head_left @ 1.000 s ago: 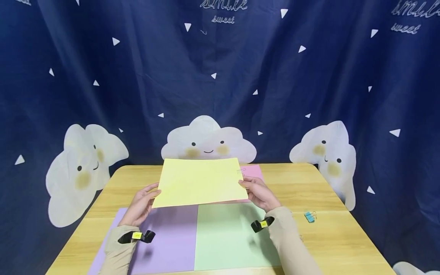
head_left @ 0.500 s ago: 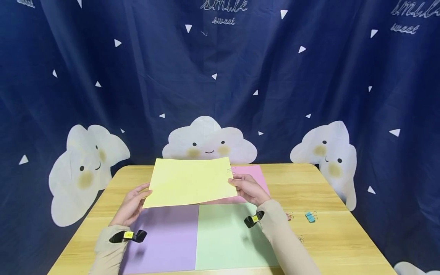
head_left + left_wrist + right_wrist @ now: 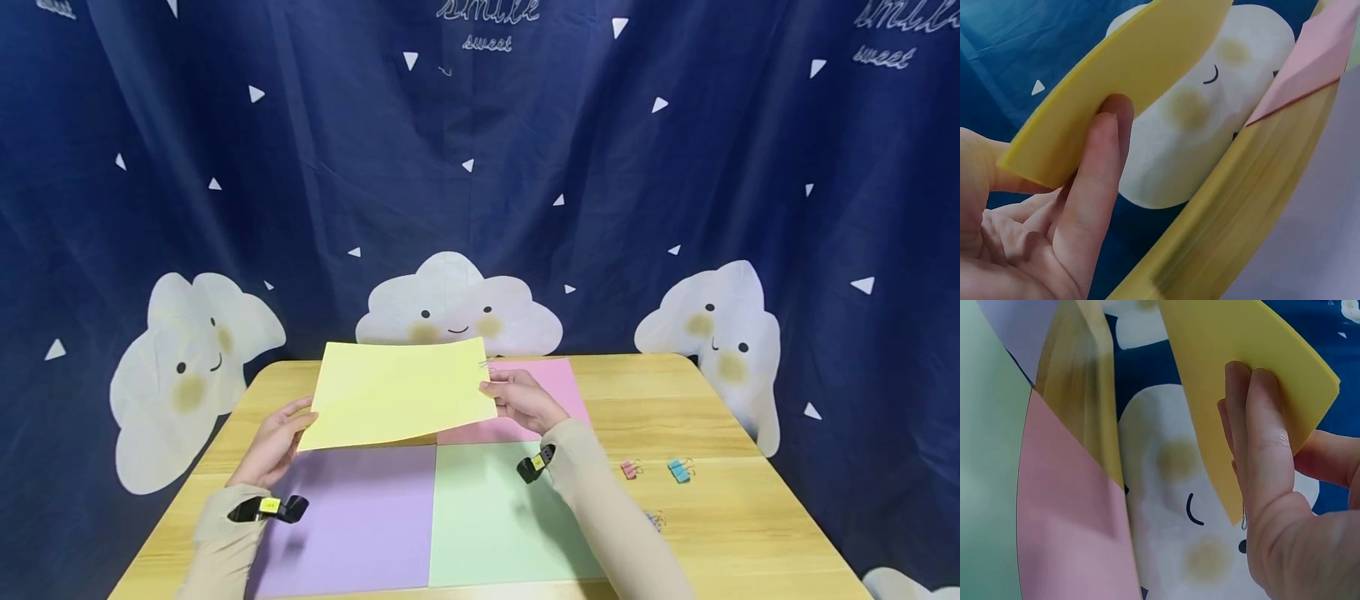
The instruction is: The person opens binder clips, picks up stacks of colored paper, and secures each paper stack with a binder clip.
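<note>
Both hands hold up a yellow paper stack (image 3: 401, 392), raised off the table and bowed slightly. My left hand (image 3: 273, 442) pinches its left edge near the lower corner, thumb in front and fingers behind. At the right edge my right hand (image 3: 528, 402) pinches it the same way. Just above the right fingers, thin wire handles (image 3: 486, 364) stick out from that edge; the rest of the clip is hidden. In the left wrist view, the fingers (image 3: 1094, 175) press flat against the yellow paper's underside.
On the wooden table (image 3: 720, 517) lie a purple sheet (image 3: 360, 525), a green sheet (image 3: 495, 517) and a pink sheet (image 3: 555, 396). To the right are a pink binder clip (image 3: 629, 471), a teal binder clip (image 3: 680, 472) and blue clips (image 3: 654, 522). A dark blue curtain (image 3: 480, 208) hangs behind.
Both hands have carried the yellow paper stack to the left and slightly upward. More of the pink sheet shows, and the pink and blue clips have come out from behind the right arm.
</note>
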`<state>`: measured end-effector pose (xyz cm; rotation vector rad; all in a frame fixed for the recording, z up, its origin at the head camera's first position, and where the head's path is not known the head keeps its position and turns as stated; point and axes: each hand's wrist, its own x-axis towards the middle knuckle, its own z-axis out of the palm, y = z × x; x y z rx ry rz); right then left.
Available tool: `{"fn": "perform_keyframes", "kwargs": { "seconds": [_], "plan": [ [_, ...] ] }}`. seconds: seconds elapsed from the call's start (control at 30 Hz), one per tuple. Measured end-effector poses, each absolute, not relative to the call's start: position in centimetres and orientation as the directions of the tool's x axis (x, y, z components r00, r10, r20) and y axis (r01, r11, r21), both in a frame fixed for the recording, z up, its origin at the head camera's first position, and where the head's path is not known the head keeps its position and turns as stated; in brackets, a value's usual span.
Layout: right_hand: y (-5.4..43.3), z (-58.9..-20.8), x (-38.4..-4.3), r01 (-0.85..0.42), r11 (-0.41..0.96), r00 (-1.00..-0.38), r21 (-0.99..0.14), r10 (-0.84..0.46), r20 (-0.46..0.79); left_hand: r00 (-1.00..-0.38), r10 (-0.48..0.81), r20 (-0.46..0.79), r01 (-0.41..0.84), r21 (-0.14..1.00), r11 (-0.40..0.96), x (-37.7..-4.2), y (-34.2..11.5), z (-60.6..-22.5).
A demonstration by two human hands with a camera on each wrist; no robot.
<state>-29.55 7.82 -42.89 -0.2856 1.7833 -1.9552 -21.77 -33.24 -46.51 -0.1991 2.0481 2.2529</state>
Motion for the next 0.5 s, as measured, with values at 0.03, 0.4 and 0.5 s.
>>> {"fn": "perform_keyframes", "kwargs": {
  "seconds": [0.03, 0.4, 0.5],
  "plan": [
    [7.6, -42.9, -29.7, 0.204, -0.035, -0.864, -0.978, -0.477, -0.163, -0.987, -0.022, -0.158, -0.155, 0.984, -0.092, -21.9, -33.4, -46.5],
    [5.5, -43.2, -30.7, 0.194, -0.004, -0.852, -0.981, -0.497, -0.166, -0.985, -0.034, -0.172, -0.17, 0.985, -0.04, -22.8, -35.2, -46.9],
    [4.9, -43.7, -30.9, 0.189, -0.002, -0.852, -0.982, -0.497, -0.163, -0.983, -0.046, -0.18, -0.179, 0.984, -0.025, -23.1, -35.8, -47.3]
  ]
}}
